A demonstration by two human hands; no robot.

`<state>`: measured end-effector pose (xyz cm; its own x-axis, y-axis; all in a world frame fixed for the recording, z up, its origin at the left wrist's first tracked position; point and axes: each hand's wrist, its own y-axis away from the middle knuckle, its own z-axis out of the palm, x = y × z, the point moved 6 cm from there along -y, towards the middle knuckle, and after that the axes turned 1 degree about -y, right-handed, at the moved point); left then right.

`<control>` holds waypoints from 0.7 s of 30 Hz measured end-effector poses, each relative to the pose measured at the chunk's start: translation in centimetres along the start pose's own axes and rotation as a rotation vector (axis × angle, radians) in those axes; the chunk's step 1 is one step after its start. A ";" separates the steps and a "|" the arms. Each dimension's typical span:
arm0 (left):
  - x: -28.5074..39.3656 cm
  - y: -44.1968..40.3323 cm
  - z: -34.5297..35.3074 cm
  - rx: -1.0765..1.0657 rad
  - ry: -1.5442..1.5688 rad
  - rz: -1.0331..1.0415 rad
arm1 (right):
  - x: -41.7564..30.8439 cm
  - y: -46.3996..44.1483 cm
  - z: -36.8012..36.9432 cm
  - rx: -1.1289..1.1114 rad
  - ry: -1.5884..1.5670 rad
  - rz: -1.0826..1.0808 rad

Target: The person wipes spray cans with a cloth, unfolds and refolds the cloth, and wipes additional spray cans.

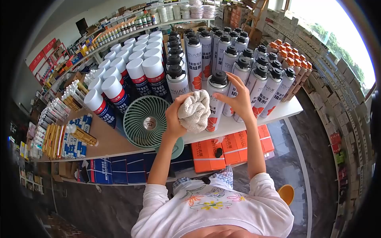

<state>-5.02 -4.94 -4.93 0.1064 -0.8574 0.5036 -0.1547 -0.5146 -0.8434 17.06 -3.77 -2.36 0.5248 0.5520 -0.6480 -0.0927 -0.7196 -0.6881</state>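
Note:
My left hand (173,118) is closed around a bunched, off-white knitted cloth (194,111), pressed near the left side of a white foam sealant can (214,113). This can has a black top and a red flower print, and it stands upright at the table's front edge. My right hand (240,101) grips the same can near its top, thumb across the front and fingers around the right side. More foam sealant cans (195,63) stand in rows behind and to the right. Part of the can's left side is hidden by the cloth.
A green fan-like round grille (146,119) sits left of my hands. Blue cans with white caps (114,91) and several tubes (59,139) fill the table's left. Brown-capped cans (291,65) stand at right. Below are orange boxes (206,154); a yellow bowl (286,194) is on the floor.

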 end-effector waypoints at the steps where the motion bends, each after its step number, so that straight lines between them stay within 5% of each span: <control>1: 0.6 -0.2 -0.1 0.007 -0.024 0.017 | -0.3 -0.4 0.2 -0.084 -0.023 0.061; 6: 0.9 -1.5 0.5 0.047 -0.039 -0.025 | 1.2 -0.2 0.9 -0.099 -0.103 0.076; 13: 5.4 -6.2 4.2 -0.198 -0.366 0.414 | -0.1 1.4 1.3 0.127 0.056 -0.004; 21: 4.6 -6.0 4.4 -0.185 -0.309 0.375 | -0.7 2.2 1.6 0.210 0.077 0.061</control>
<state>0.73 -5.74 1.62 0.2911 -0.9541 0.0703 -0.4061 -0.1898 -0.8939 15.16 -5.07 -3.94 0.5753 0.4701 -0.6694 -0.2964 -0.6429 -0.7063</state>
